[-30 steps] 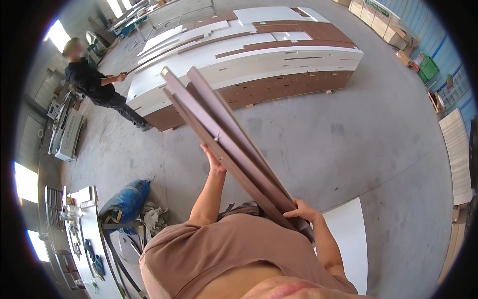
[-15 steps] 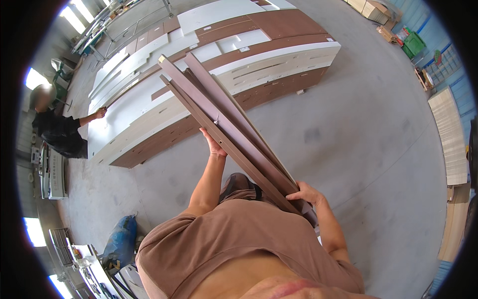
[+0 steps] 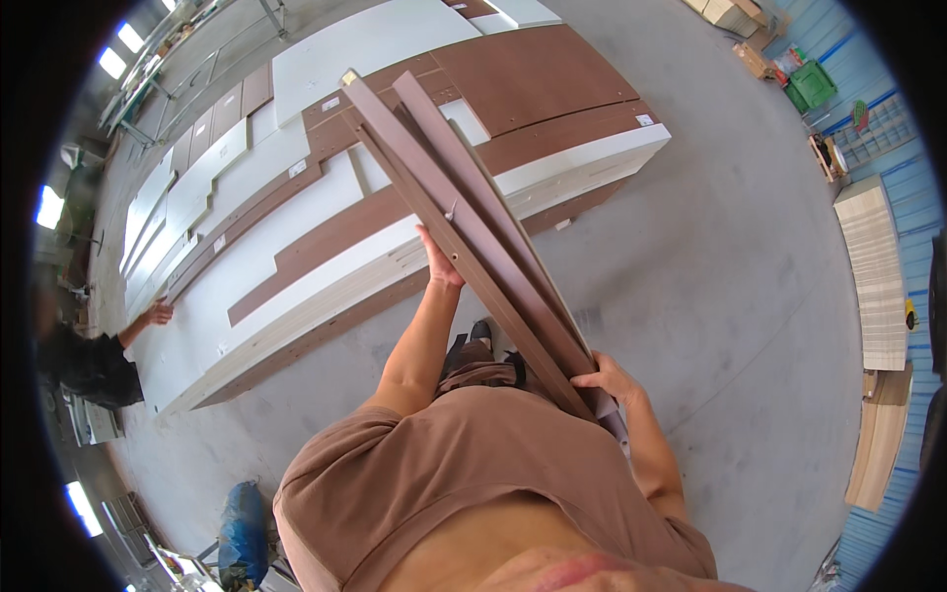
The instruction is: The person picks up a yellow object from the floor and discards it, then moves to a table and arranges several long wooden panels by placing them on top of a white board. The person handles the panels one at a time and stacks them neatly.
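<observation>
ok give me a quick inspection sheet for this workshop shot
surface: grey concrete floor, bare around the person
job's things: bundle of long brown strips, carried at a slant, far end raised over the stack
stack: large flat stack of white and brown panels lying on the floor ahead
clutter: blue bag low left; pale boards and a green crate along the right wall
hands: left hand grips the bundle at mid length; right hand holds its near end, fingers wrapped round
cables: nothing seen
surroundings: another person in dark clothes at left, hand on the stack; blue wall at right
</observation>
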Motion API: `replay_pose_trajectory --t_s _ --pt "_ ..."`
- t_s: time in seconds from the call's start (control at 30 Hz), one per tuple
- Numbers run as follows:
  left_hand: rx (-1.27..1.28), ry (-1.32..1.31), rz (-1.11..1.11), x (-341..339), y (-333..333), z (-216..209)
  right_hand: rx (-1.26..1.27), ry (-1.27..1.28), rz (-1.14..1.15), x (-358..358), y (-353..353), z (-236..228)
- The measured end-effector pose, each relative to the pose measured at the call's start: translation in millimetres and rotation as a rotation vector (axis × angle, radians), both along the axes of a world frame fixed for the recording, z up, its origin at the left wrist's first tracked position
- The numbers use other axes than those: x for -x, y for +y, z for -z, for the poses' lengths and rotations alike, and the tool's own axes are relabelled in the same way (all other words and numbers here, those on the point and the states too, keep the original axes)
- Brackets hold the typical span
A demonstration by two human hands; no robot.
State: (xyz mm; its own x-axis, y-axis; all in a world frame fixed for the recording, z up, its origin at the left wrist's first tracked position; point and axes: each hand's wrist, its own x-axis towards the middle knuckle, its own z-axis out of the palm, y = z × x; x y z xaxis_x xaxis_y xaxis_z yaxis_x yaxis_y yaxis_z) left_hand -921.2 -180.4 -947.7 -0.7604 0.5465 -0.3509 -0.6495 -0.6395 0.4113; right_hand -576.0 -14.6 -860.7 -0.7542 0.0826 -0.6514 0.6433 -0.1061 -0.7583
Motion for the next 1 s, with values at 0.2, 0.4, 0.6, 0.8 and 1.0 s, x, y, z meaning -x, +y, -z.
replay_pose_trajectory --t_s 0.2,0.4,0.6,0.8,1.0 --pt "0.038 0.015 0.006 33 46 -7 0.007 0.013 -0.006 36 38 -3" --pt "0.078 -0.003 -0.063 80 79 -6 -0.014 0.021 -0.092 99 104 20" --pt "0.108 -0.083 -0.18 112 117 2 -0.035 0.095 -0.254 146 166 29" --pt "0.149 0.08 -0.179 170 160 12 0.001 0.066 -0.307 209 219 55" --pt "0.313 -0.131 -0.172 184 170 9 0.109 0.032 -0.301 238 239 50"
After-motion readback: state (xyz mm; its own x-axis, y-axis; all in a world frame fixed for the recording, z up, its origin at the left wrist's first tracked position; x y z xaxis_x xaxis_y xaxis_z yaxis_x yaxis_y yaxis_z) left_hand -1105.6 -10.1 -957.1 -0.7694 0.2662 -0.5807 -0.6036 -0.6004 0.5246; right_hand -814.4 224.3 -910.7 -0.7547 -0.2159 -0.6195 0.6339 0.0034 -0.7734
